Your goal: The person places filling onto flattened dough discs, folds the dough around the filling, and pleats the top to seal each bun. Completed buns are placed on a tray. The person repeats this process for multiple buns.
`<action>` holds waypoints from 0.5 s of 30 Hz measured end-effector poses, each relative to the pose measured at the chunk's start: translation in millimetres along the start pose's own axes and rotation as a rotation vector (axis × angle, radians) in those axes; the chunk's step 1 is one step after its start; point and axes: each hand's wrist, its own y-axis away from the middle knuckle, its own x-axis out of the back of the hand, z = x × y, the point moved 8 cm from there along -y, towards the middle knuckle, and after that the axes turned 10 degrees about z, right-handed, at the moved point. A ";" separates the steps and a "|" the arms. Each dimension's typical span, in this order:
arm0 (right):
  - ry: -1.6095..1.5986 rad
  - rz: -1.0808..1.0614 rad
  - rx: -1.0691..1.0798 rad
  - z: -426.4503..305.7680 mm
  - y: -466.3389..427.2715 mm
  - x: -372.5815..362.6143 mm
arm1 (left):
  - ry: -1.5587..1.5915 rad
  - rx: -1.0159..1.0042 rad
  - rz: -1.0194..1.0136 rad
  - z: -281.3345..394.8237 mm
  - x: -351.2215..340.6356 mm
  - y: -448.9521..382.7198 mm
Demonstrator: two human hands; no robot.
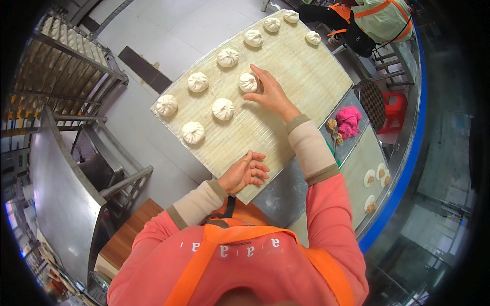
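Note:
A large tray with a mesh liner (pixel 291 61) lies before me and bears several pleated white dough buns. At the bun (pixel 248 82) in its middle, my right hand (pixel 270 90) curves around the right side, thumb and fingers apart; whether they touch the dough I cannot tell. Palm up and fingers loosely curled, my left hand (pixel 247 172) rests at the near edge of the tray and holds nothing. Another bun (pixel 222 109) sits to the lower left of the right hand, and one more (pixel 193 132) lies nearer the left edge.
Right of the tray are a pink cloth (pixel 348 121), spoons with brown filling (pixel 332 125) and a second mat (pixel 361 168) with filled dough rounds (pixel 369 178). A red stool (pixel 394 111) and a co-worker (pixel 379 19) are beyond. Left stand a tray rack (pixel 72 65) and metal table (pixel 65 183).

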 end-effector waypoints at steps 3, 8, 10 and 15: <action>0.112 -0.076 0.012 2.9 -0.9 -7.7 | 0.005 -0.012 0.009 -1.1 3.7 -1.5; -0.088 0.272 0.096 -11.6 30.8 37.4 | -0.031 -0.045 0.025 -2.6 7.6 -2.7; -0.010 0.420 0.140 -22.7 77.4 64.8 | -0.072 0.005 0.043 -4.0 4.9 -6.4; -0.068 0.569 -0.146 -38.3 263.4 93.8 | -0.357 -0.051 0.031 0.4 -19.0 4.4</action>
